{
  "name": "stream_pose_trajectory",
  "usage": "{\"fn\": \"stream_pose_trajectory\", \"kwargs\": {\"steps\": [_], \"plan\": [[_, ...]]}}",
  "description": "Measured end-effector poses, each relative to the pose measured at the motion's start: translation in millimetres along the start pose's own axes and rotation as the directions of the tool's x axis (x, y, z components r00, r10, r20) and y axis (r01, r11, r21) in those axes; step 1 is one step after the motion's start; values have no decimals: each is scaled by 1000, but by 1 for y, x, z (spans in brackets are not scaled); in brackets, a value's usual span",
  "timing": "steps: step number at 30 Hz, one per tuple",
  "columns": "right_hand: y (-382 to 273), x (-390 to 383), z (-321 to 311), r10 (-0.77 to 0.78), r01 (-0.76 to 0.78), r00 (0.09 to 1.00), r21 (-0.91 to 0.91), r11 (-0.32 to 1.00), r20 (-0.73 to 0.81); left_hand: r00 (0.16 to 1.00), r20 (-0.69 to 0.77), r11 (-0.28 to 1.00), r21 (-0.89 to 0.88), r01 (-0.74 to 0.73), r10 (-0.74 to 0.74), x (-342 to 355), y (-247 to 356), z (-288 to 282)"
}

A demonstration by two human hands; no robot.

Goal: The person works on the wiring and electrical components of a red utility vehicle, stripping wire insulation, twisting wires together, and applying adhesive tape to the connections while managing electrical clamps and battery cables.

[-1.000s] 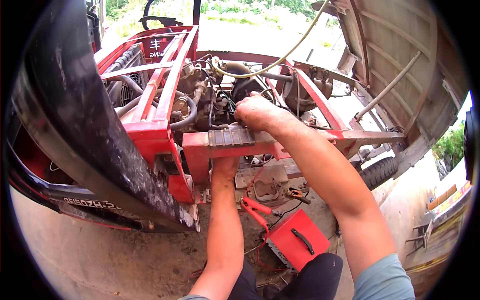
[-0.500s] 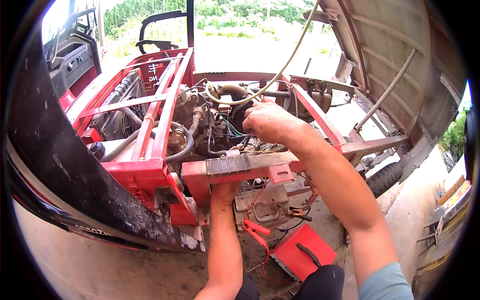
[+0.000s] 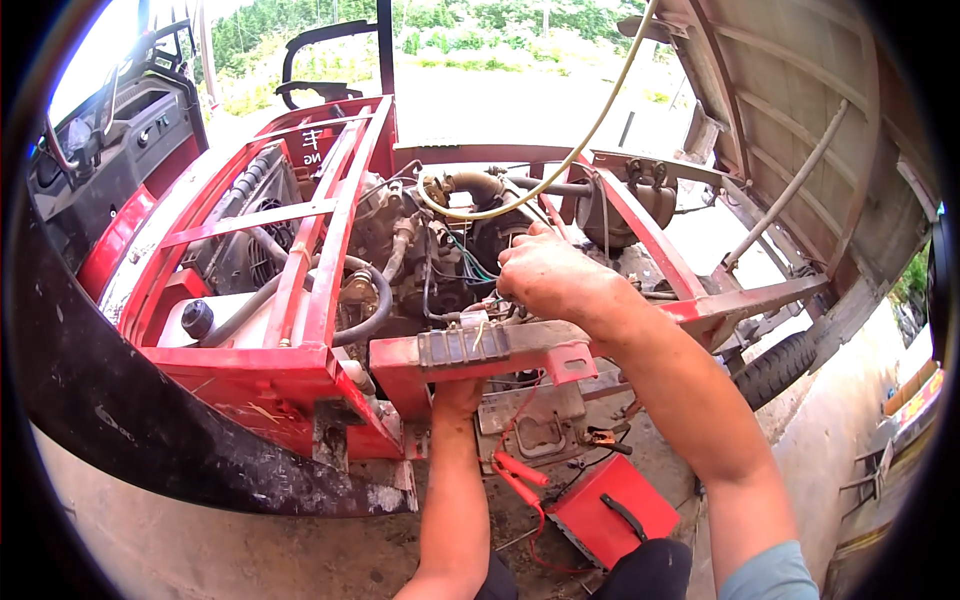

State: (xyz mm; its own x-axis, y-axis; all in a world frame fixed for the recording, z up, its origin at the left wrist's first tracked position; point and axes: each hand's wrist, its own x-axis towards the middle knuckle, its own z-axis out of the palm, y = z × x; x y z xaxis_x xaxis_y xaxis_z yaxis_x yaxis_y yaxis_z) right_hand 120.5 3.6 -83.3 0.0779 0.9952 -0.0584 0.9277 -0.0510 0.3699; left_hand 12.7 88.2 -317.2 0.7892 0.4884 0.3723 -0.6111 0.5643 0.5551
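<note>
In front of me is an exposed engine (image 3: 405, 235) inside a red metal vehicle frame (image 3: 335, 240). My right hand (image 3: 555, 270) is over its right side, the fingers curled closed; what they hold, if anything, is hidden. A pale yellow hose (image 3: 590, 135) hangs in a loop just beyond that hand. My left hand (image 3: 458, 397) reaches up from below, behind a red crossbar (image 3: 490, 345) with a dark ribbed pad. The bar hides most of its fingers, so their grip does not show. Thin wires (image 3: 470, 258) run among the engine parts between the hands.
Below the crossbar sits a dusty battery-like box (image 3: 535, 425) with red clamps (image 3: 520, 470) and cable beside it. A red box (image 3: 640, 505) with a black handle stands near my knees. A raised panel (image 3: 790, 90) leans at the right; a tire (image 3: 775, 365) is beneath it.
The whole view has shifted slightly. My right hand sits a little lower against the engine, with its fingers more curled. My left hand stays behind the crossbar.
</note>
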Motion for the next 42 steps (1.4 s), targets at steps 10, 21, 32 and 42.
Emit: {"fn": "stream_pose_trajectory", "kwargs": {"steps": [10, 21, 32, 42], "plan": [[-12, 17, -7, -11, 7, 999, -76, 997, -51, 998, -22, 955, 290, -55, 64, -7, -30, -55], [3, 9, -1, -7, 7, 1000, -33, 999, 1, 954, 112, 309, 930, -200, 280, -7, -31, -53], [63, -80, -32, 612, -497, 650, 358, 790, -450, 986, -167, 988, 146, 46, -21, -10, -34, -53], [93, -165, 45, 433, -333, 801, 295, 896, -412, 957, -291, 872, 463, 158, -19, -3, -30, -31]]}}
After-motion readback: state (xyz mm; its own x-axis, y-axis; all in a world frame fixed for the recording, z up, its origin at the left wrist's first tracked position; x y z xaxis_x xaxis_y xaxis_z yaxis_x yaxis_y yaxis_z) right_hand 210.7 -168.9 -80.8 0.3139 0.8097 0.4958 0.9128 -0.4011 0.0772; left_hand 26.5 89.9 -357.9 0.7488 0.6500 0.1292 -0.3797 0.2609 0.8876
